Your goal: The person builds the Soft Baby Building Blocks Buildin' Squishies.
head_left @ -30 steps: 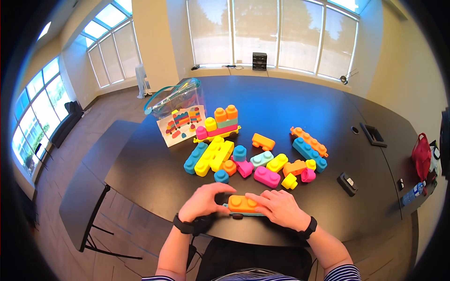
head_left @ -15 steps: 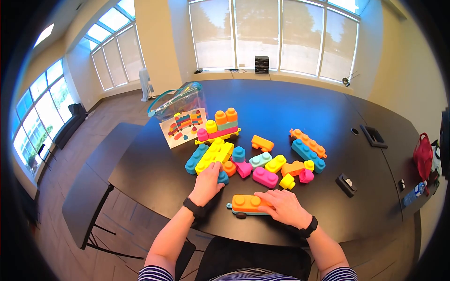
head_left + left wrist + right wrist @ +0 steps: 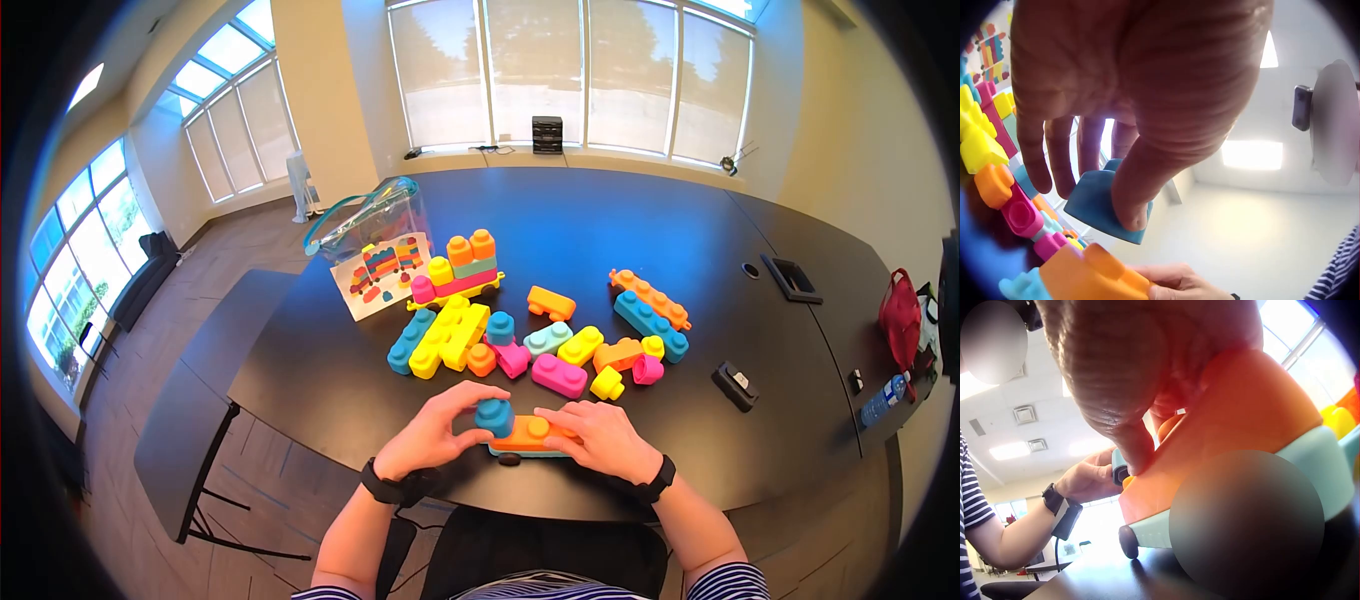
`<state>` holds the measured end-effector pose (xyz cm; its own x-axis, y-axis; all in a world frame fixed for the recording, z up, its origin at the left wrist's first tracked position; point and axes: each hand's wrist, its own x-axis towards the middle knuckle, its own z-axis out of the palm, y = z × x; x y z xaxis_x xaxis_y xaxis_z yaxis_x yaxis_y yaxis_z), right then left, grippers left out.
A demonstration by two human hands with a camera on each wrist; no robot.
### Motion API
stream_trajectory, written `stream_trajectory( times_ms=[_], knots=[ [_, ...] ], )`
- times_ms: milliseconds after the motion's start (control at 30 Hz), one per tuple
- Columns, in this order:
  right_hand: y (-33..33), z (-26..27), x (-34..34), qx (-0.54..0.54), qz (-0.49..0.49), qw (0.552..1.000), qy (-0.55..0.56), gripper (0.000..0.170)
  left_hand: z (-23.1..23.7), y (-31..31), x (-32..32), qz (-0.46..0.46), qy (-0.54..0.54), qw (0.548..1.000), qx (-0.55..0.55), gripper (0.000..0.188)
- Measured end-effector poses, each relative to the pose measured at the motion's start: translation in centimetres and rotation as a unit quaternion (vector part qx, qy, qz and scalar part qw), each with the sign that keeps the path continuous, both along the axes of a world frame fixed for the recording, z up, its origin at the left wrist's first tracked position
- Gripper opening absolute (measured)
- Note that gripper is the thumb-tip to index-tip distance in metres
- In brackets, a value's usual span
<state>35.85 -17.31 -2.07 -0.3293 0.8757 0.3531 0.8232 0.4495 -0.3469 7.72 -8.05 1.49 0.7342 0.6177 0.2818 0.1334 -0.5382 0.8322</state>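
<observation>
In the head view my left hand [image 3: 432, 434] pinches a small blue block [image 3: 494, 417] between thumb and fingers, over the left end of an orange block [image 3: 522, 433]. That orange block sits on a light-blue wheeled base [image 3: 540, 453] near the table's front edge. My right hand [image 3: 608, 440] grips the orange block's right end. The left wrist view shows the blue block [image 3: 1100, 203] tilted above the orange block [image 3: 1091, 275]. Seen from the right wrist, thumb and fingers hold the orange block [image 3: 1229, 419] on its base [image 3: 1329, 462].
Beyond the hands lie loose blocks, among them a pink one [image 3: 559, 376] and a yellow one [image 3: 580, 346]. A built wagon [image 3: 457, 290] stands by a picture card [image 3: 365, 285] and a clear bag [image 3: 385, 215]. A black device [image 3: 736, 386] is at the right.
My left hand reached out to the small blue block, took hold of it and brought it back to the orange block. My right hand has stayed on the orange block.
</observation>
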Motion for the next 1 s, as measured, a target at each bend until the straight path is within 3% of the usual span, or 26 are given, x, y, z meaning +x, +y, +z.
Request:
stream_trajectory(
  times_ms=[133, 333, 1000],
  knots=[
    [0.0, -0.2, 0.1, 0.006, -0.003, 1.000, 0.001, 0.044, 0.0, -0.9, 1.0, 0.007, 0.000, 1.000, -0.011, 0.062],
    [0.0, -0.1, 0.0, 0.003, -0.004, 1.000, -0.004, 0.044, -1.2, -1.4, 1.9, 0.019, -0.002, 0.997, 0.071, 0.062],
    [-0.2, 0.0, -0.3, 0.006, -0.013, 1.000, -0.015, 0.045, -1.9, -1.7, 2.0, 0.052, -0.019, 0.997, 0.044, 0.059]
  ],
)
